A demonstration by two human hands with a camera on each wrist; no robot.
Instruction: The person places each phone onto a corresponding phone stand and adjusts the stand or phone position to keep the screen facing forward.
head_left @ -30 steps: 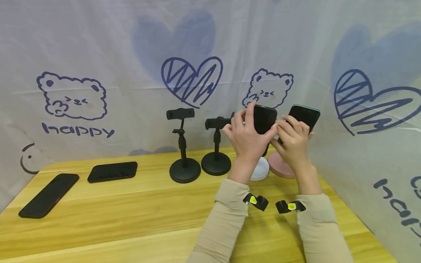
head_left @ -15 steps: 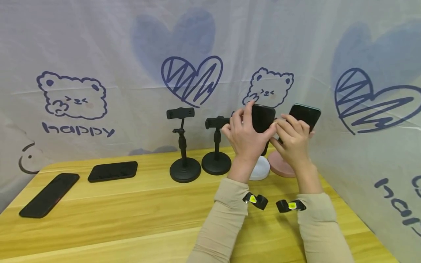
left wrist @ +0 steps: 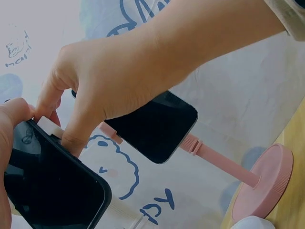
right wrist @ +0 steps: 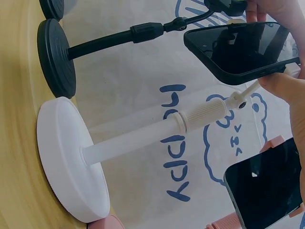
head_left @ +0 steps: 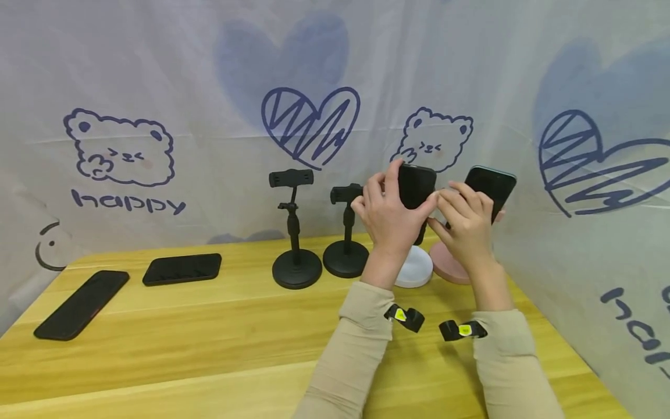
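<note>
In the head view, the left grip [head_left: 389, 220] is curled round a black phone [head_left: 417, 187], which sits tilted above a white base [head_left: 415, 269]; the right grip [head_left: 466, 226] is close against the phone's right side, its fingertips partly hidden. A second phone [head_left: 493, 185] leans above a pink base [head_left: 446, 264]. Two black stands [head_left: 296, 270] are beside the left grip, and two flat phones [head_left: 182, 269] lie farther left on the wooden surface [head_left: 209, 349]. The left wrist view shows what the head view hides: the right grip's thumb and finger pinch a white clamp end [left wrist: 50, 127] at the black phone's edge. Behind, a pink stem [left wrist: 226, 163] rises from its base. The right wrist view alone lays bare the white stem [right wrist: 138, 141] behind the black phone, and shows pink clamp pieces [right wrist: 273, 143] at opposite edges of the second phone, holding it.
</note>
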